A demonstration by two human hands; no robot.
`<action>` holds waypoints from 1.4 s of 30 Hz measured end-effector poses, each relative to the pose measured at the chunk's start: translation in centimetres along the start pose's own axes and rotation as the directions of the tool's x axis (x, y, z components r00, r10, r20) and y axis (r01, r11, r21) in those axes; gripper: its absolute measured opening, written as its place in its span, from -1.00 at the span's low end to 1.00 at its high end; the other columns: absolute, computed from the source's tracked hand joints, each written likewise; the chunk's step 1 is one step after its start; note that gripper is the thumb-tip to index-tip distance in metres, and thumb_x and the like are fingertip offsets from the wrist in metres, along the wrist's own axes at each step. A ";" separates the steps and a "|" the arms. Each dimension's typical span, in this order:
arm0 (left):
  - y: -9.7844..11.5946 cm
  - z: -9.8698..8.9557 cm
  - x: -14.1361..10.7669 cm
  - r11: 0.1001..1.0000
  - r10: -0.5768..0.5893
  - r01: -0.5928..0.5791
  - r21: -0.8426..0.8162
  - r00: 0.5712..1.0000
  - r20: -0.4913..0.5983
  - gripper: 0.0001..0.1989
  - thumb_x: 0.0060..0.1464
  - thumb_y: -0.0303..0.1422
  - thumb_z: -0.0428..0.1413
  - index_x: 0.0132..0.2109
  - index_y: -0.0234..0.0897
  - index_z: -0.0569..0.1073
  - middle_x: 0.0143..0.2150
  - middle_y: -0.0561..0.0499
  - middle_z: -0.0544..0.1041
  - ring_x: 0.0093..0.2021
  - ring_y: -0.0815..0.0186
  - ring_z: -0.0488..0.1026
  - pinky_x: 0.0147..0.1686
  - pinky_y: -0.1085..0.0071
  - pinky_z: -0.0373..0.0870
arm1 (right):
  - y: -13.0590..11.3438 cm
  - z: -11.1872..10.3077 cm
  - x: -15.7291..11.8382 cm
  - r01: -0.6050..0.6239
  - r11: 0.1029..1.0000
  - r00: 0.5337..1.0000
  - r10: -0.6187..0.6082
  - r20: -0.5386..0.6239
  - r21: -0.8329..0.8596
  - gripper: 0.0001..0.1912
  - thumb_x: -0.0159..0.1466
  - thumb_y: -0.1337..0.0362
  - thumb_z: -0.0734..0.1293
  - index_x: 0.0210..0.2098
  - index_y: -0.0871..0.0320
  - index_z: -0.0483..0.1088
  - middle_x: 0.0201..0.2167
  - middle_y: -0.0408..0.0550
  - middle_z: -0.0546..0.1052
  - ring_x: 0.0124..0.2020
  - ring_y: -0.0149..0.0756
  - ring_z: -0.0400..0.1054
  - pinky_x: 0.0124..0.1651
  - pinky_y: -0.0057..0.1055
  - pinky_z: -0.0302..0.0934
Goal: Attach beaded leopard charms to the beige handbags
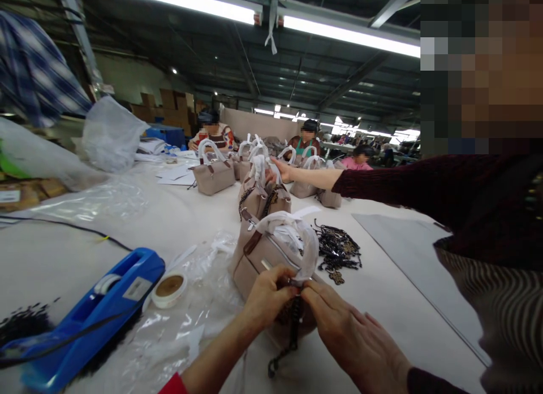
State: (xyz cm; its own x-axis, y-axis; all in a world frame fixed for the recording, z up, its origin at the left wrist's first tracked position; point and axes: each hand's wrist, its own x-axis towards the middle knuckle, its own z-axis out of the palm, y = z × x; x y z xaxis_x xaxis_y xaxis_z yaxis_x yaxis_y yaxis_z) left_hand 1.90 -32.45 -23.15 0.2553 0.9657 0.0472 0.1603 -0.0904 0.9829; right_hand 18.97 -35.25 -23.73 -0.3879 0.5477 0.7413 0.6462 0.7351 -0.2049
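Observation:
A beige handbag (246, 269) stands in front of me, its handle (311, 241) wrapped in white paper. My left hand (271, 292) has thumb and forefinger pinched together at the foot of that handle. From the right, my right hand (343, 326) meets it there, its fingers closed at the same spot. A black braided charm (293, 332) hangs from between the fingertips, over the bag's near side. Its top end is hidden by my fingers. On the table to the bag's right lies a heap of similar black charms (339, 247).
Several beige handbags (214, 176) stand farther back. A co-worker's hand (282, 170) reaches in from the right to the bags. At left are a blue tape dispenser (102, 315), a tape roll (169, 286), clear plastic (203, 303) and a black cord (85, 225).

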 end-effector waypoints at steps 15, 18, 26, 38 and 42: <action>1.4 0.6 -0.2 0.759 0.286 -0.230 0.609 0.958 0.007 -0.84 0.02 -0.47 -0.03 -0.33 -0.30 0.45 -0.28 -0.11 0.46 -0.19 0.14 0.37 -0.14 0.21 0.25 | 0.5 0.8 -1.8 -0.148 0.988 0.989 0.148 -0.010 0.038 -0.73 0.22 0.38 0.22 -0.19 -0.07 0.46 -0.24 -0.07 0.53 -0.24 -0.20 0.46 -0.23 -0.34 0.44; 1.6 0.4 0.6 0.758 0.298 -0.298 0.581 0.949 0.097 -0.85 -0.03 -0.51 -0.03 -0.40 -0.34 0.43 -0.32 -0.14 0.48 -0.22 0.13 0.39 -0.12 0.17 0.25 | -0.5 0.6 -0.9 -0.093 0.996 0.994 0.093 -0.064 0.001 -0.77 0.24 0.41 0.19 -0.27 0.07 0.47 -0.32 -0.02 0.52 -0.31 -0.30 0.46 -0.29 -0.46 0.41; 7.1 -1.4 1.7 0.890 0.217 -0.240 0.387 0.971 0.101 -0.82 0.10 -0.37 -0.11 -0.40 -0.30 0.33 -0.49 0.07 0.42 -0.45 0.39 0.38 -0.46 0.53 0.29 | -0.8 0.7 -0.2 -0.069 0.997 0.996 0.068 -0.063 -0.027 -0.79 0.25 0.45 0.18 -0.33 0.19 0.44 -0.34 0.00 0.51 -0.31 -0.36 0.44 -0.25 -0.51 0.38; 2.5 0.5 0.8 0.839 0.181 -0.254 0.481 0.964 0.193 -0.90 -0.07 -0.46 -0.05 -0.41 -0.30 0.36 -0.31 -0.17 0.47 -0.20 0.06 0.38 -0.10 0.10 0.20 | -1.1 0.6 0.0 -0.067 0.998 0.995 0.066 -0.078 0.001 -0.78 0.24 0.47 0.17 -0.30 0.20 0.45 -0.36 0.02 0.52 -0.31 -0.34 0.44 -0.24 -0.50 0.39; 3.9 0.0 1.2 0.962 0.040 -0.073 0.263 0.991 0.126 -0.91 -0.13 -0.39 -0.03 -0.51 -0.29 0.32 -0.53 0.04 0.35 -0.44 0.27 0.33 -0.38 0.37 0.25 | -1.5 0.5 0.2 -0.049 0.999 0.997 0.049 -0.067 0.001 -0.78 0.23 0.49 0.18 -0.27 0.20 0.45 -0.32 0.04 0.54 -0.27 -0.31 0.45 -0.21 -0.47 0.40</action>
State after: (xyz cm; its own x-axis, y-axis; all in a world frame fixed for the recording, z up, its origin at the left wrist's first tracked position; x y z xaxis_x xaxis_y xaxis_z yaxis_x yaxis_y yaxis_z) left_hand 2.82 -31.67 -19.24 0.3801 0.9227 0.0640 0.3860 -0.2211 0.8956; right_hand 17.55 -36.00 -23.60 -0.3111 0.5550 0.7715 0.6637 0.7079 -0.2417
